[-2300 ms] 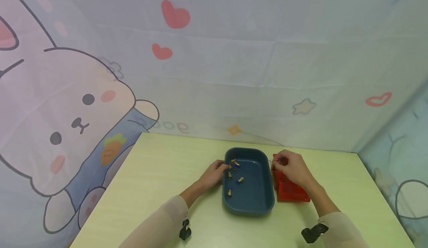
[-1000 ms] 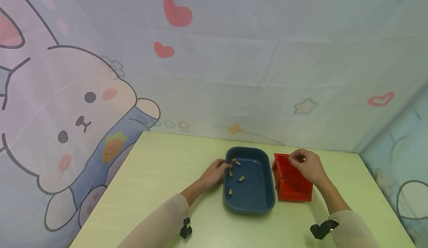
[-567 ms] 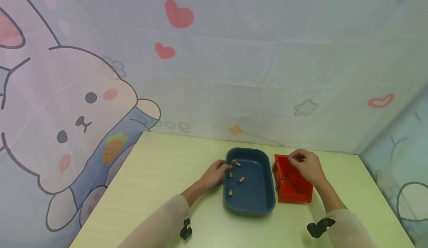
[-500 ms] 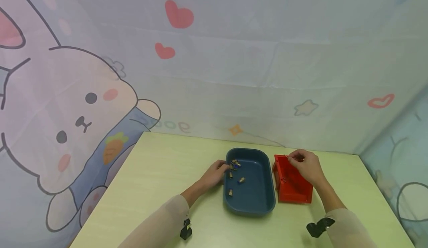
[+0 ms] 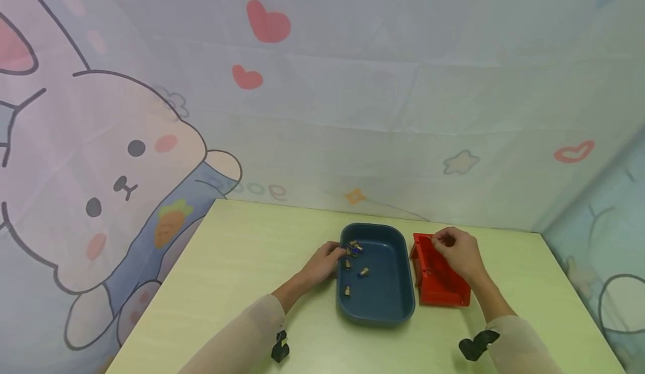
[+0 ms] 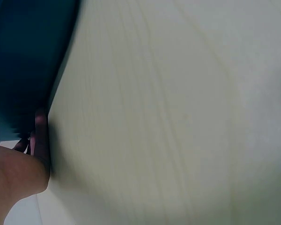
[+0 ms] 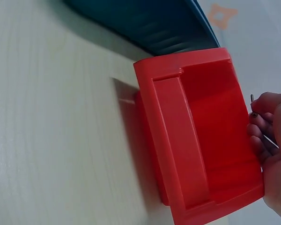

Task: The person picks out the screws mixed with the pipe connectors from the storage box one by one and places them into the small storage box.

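Note:
My left hand (image 5: pixel 321 263) holds the left side of a dark blue tray (image 5: pixel 385 293), thumb at the rim and fingers along the outer wall. Several small brass fittings (image 5: pixel 364 271), some with blue parts, lie in that tray, mostly toward its left side. Over the far part of a red plastic bin (image 5: pixel 444 298), my right hand (image 5: pixel 461 253) pinches a small thin metal piece (image 7: pixel 252 98) between thumb and fingers. Only its end sticks out in the right wrist view; the rest is hidden by the fingers. A few tiny dark pieces (image 5: pixel 428 271) show inside the bin.
Tray and bin stand side by side on a pale wooden table (image 5: pixel 242 251), the bin on the right. Behind the table hangs a printed cloth (image 5: pixel 322 111) with a cartoon rabbit. Both wrists wear small black cameras (image 5: pixel 477 345).
My right hand has moved right, from the bin's left edge to over its far part, then shifted slightly left. More of the bin's inside shows. My left hand stays at the tray.

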A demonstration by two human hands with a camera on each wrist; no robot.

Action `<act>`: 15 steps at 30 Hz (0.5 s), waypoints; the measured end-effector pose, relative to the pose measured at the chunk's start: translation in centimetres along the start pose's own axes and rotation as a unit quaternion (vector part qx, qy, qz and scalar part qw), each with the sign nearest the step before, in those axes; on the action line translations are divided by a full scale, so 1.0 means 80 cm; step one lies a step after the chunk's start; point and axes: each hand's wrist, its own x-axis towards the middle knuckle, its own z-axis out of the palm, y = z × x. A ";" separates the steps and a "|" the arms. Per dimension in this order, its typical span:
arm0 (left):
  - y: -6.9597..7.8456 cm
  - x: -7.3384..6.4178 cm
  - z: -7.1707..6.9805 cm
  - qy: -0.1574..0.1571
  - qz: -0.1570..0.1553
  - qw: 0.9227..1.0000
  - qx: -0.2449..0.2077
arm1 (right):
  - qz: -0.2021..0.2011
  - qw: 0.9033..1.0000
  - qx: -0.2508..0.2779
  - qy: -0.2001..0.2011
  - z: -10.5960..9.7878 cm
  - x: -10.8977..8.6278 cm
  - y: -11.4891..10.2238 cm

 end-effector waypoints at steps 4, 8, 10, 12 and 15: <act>-0.001 -0.001 0.001 0.003 0.000 1.000 0.005 | -0.004 1.000 0.000 -0.004 0.003 -0.001 0.002; -0.003 -0.001 0.001 0.002 -0.001 1.000 0.003 | -0.009 1.000 -0.010 -0.002 0.007 -0.002 0.005; -0.003 -0.001 0.001 0.001 0.000 1.000 0.002 | -0.017 1.000 -0.013 0.003 0.009 -0.002 0.005; -0.003 0.000 0.000 0.000 0.001 1.000 0.000 | -0.021 1.000 -0.014 0.006 0.009 -0.002 0.005; -0.002 0.000 0.000 -0.001 0.001 1.000 0.001 | -0.024 1.000 -0.014 0.005 0.009 -0.002 0.003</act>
